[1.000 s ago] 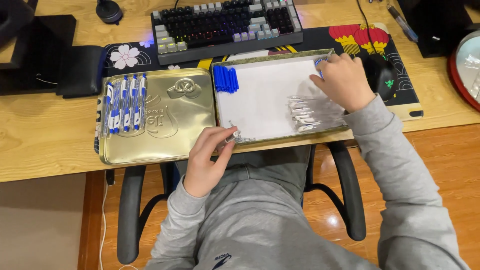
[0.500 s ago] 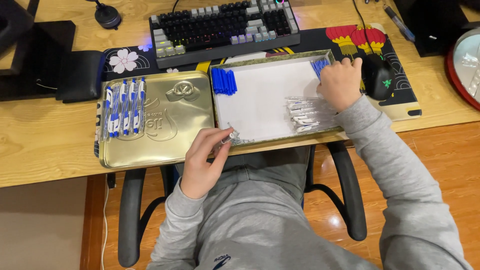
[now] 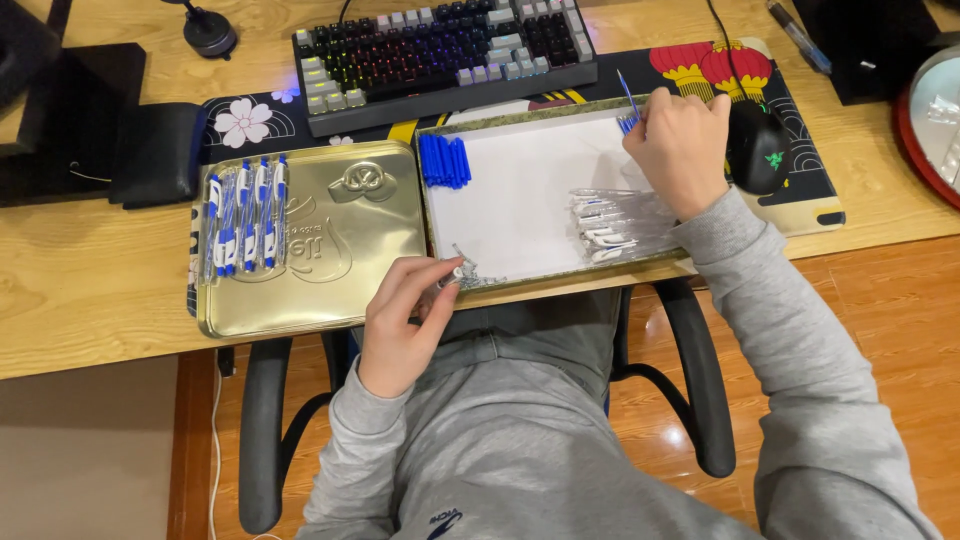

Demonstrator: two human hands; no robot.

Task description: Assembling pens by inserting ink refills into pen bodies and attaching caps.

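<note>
Wooden desk [image 3: 90,290] | left hand [image 3: 405,320] pinches spring [image 3: 457,272] | right hand [image 3: 685,145] grips blue refill [image 3: 628,95]

Left hand [image 3: 400,325] fingers pinched, right hand [image 3: 682,145] curled, arms apart

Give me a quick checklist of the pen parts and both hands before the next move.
1. Right hand holds a thin blue refill: ok.
2. Left hand pinches a small metal part: ok.
3. Clear barrels lie in the white tray: ok.
4. Blue caps piled in the tray's corner: ok.
5. Finished pens lined up on the gold lid: ok.
6. Small part is a spring: cannot tell.
</note>
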